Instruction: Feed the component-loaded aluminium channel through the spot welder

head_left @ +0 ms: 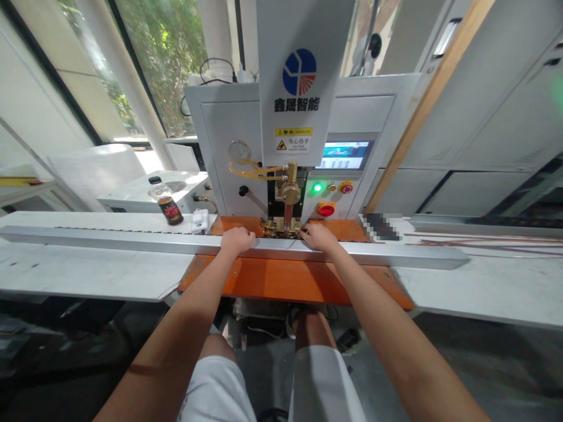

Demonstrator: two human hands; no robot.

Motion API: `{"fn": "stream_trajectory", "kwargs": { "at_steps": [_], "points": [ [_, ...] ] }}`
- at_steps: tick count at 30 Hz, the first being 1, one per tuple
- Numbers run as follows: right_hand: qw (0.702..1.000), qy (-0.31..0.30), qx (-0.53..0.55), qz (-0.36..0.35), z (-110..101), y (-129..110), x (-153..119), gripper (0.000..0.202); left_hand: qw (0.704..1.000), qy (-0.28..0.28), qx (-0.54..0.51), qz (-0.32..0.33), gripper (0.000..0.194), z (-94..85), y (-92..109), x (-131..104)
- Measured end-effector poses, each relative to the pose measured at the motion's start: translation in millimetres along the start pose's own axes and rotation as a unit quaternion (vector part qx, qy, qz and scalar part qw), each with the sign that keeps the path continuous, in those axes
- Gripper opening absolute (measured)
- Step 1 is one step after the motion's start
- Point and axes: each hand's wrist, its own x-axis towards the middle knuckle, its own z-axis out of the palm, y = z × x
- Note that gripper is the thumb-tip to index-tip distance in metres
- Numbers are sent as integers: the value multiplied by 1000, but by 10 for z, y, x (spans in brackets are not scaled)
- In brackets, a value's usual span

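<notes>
A long silver metal bar [153, 240] lies across the bench. Along its back edge on the left runs a thin dark toothed strip [109, 231]. My left hand [238, 240] is closed over the bar's far edge, left of the machine's copper electrode [288, 217]; its fingertips are hidden. To the right of the electrode, my right hand [319, 237] rests by the bar with thumb and fingers pinched together. What lies between those fingers is too small to make out. Between both hands sits a brass fixture [275, 227], under the electrode.
The white machine [233, 129] stands behind, with a lit screen [343, 155], a green lamp [317, 187] and a red knob [326, 209]. A drink bottle [169, 205] and a white case [200, 221] are on the left. Brown rods [484, 241] lie right. An orange plate [285, 281] forms the front edge.
</notes>
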Motion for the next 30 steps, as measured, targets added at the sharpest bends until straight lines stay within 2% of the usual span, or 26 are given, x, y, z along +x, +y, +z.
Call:
{"fn": "stream_trajectory", "kwargs": {
  "at_steps": [11, 30],
  "points": [
    [1000, 8, -9, 1, -20, -21, -26, 42, 1000, -6, -8, -6, 56, -5, 5, -4],
    [998, -20, -51, 28, -20, -78, -40, 39, 1000, 2, -4, -10, 58, -6, 26, -39]
  ]
}}
